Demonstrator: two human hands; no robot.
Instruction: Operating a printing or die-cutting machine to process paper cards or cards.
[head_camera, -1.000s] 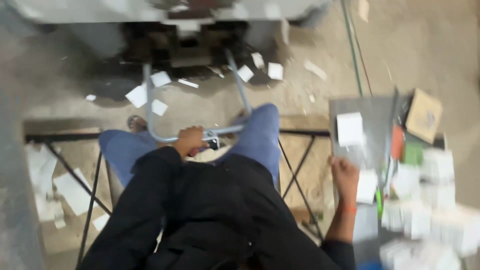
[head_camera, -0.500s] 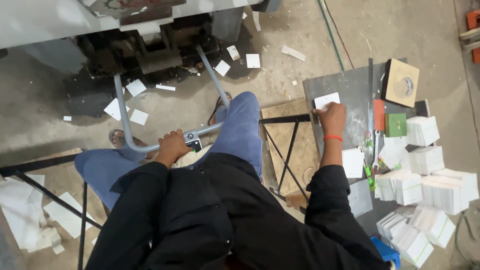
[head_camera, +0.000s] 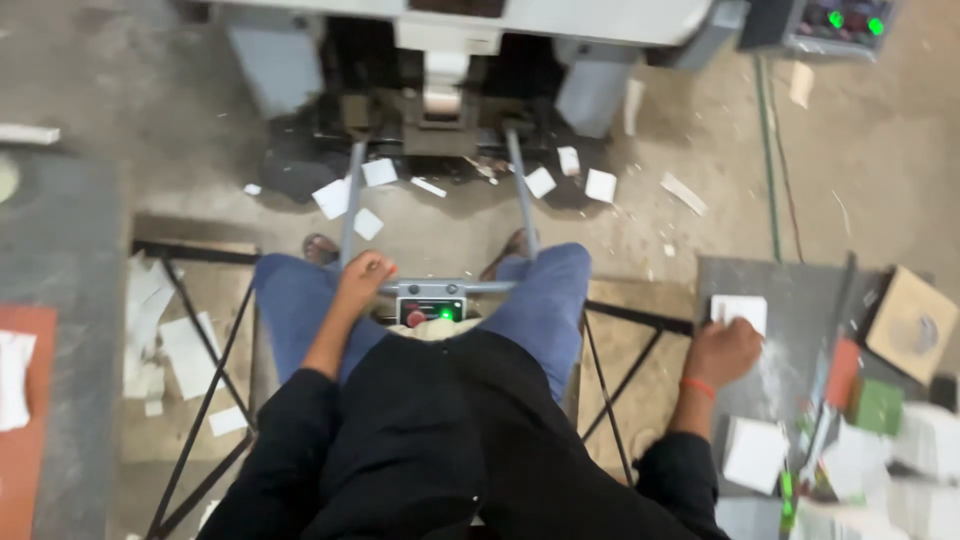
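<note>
I sit facing a grey machine (head_camera: 440, 60) and look down at my lap. My left hand (head_camera: 362, 277) is closed around the grey U-shaped metal bar (head_camera: 350, 200) that runs out from the machine, beside a small control box (head_camera: 432, 306) with a green light and a red button. My right hand (head_camera: 722, 350) rests on a grey side table (head_camera: 790, 290), its fingers on a small white card stack (head_camera: 740, 309). Whether the fingers grip the cards is unclear. An orange band circles that wrist.
More white card stacks (head_camera: 755, 452) lie on the side table with a brown box (head_camera: 912, 322), a green box (head_camera: 876, 404) and a red item (head_camera: 842, 372). White cards (head_camera: 334, 197) litter the floor by the machine. A black metal frame (head_camera: 200, 400) and wooden boards flank my legs.
The view has swung so the machine now sits straight ahead. My right hand stays at the white cards on the side table; my left hand stays on the bar.
</note>
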